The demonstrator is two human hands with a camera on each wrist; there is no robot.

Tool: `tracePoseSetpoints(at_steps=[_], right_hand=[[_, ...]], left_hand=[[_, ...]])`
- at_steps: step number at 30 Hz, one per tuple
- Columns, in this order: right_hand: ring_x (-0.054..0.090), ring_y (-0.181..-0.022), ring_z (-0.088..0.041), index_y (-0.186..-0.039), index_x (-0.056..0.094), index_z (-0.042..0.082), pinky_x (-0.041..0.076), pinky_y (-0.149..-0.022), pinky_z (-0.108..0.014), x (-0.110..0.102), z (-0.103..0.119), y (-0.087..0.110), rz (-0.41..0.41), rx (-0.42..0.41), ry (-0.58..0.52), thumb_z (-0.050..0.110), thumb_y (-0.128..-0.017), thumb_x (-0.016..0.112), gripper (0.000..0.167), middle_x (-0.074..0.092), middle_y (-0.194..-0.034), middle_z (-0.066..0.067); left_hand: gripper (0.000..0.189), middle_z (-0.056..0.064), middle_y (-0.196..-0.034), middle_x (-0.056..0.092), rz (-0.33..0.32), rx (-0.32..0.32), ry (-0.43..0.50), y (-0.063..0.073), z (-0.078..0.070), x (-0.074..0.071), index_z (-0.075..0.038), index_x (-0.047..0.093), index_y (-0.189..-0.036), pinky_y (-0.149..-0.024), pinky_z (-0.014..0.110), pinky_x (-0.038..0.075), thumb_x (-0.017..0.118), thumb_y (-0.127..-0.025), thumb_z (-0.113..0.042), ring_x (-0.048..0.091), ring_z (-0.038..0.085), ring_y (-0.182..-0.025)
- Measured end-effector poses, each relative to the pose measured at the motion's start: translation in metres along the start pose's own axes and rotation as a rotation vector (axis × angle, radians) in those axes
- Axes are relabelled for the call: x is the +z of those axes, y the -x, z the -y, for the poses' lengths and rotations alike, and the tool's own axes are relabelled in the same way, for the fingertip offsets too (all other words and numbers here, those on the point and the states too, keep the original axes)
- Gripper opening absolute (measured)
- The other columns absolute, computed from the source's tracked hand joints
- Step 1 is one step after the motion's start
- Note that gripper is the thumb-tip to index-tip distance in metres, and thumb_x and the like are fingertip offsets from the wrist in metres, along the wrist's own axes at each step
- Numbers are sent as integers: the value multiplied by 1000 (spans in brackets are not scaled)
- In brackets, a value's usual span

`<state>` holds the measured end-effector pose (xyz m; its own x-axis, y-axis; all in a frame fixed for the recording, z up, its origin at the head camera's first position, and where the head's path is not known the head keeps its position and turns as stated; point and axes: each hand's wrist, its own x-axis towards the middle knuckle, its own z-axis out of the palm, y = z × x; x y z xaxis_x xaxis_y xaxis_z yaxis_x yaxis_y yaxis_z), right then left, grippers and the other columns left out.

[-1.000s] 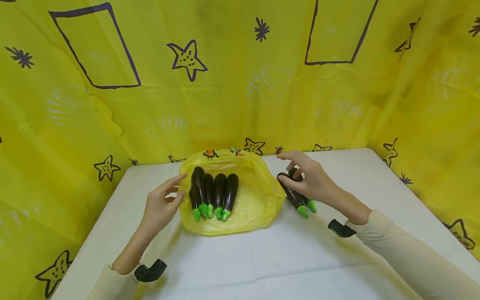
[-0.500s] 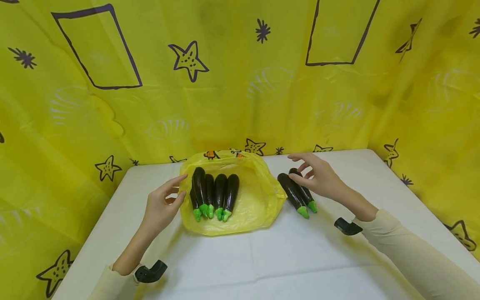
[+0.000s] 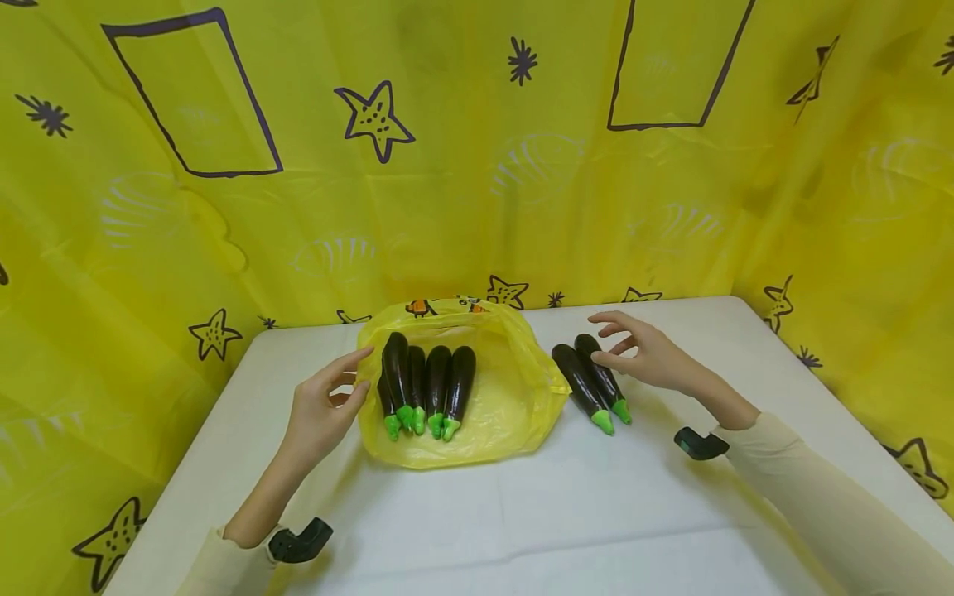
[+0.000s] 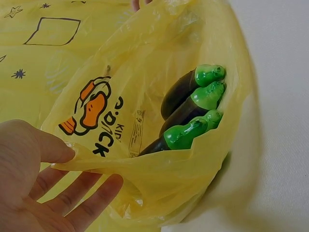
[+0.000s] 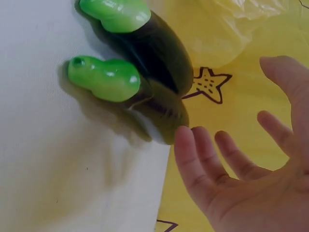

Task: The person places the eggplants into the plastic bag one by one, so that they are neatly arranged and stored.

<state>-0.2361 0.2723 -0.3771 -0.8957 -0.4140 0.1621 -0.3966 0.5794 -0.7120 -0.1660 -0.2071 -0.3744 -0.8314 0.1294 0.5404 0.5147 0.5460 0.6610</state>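
Observation:
A yellow plastic bag (image 3: 514, 406) lies with its mouth wide on the table, a duck print on its inner side in the left wrist view. Several dark eggplants (image 3: 460, 385) with green stems rest side by side in its left half. My left hand (image 3: 320, 414) pinches the bag's left rim, thumb inside and fingers outside. Right of the bag, two more eggplants (image 3: 577, 381) lie slanted together on the table. Over the right one hovers my right hand (image 3: 648, 356), fingers spread and holding nothing; its fingertips overlap that eggplant's dark end in the right wrist view (image 5: 169, 111).
The table (image 3: 477, 530) has a white cover with a crease running across its front. A yellow curtain (image 3: 447, 207) with star and shell drawings hangs behind and along both sides. Dark wrist cameras (image 3: 301, 540) sit at both cuffs.
My right hand has moved to the right, from over the left eggplant of the loose pair to the right one. Both eggplants stay put, and my left hand keeps its place at the bag.

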Motion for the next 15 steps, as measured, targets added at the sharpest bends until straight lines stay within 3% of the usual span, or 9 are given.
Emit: tracePoseSetpoints(at_steps=[5,9,15], right_hand=[[65,-110,-43,-155,40,9,62,-77,-45,-6,-7,2,117,102,-117,23,-100,70,64,44,-146,-36],[65,-109,-41,-157,35,8,62,-80,-46,-7,-13,0,172,182,-180,26,-100,69,69,39,-148,-37],[68,-94,-33,-159,30,9,62,-78,-45,-6,-23,-3,213,279,-214,25,-100,70,74,39,-148,-38]], left_hand=[[51,15,-128,69,-2,4,0,0,1,0,-7,66,-137,-72,15,56,69,-90,13,71,31,-94],[51,15,-128,69,-4,6,-13,0,2,0,-7,66,-137,-72,14,56,69,-90,13,71,32,-95],[51,15,-128,69,-5,7,-17,1,2,0,-6,66,-136,-72,14,56,69,-89,13,71,32,-95]])
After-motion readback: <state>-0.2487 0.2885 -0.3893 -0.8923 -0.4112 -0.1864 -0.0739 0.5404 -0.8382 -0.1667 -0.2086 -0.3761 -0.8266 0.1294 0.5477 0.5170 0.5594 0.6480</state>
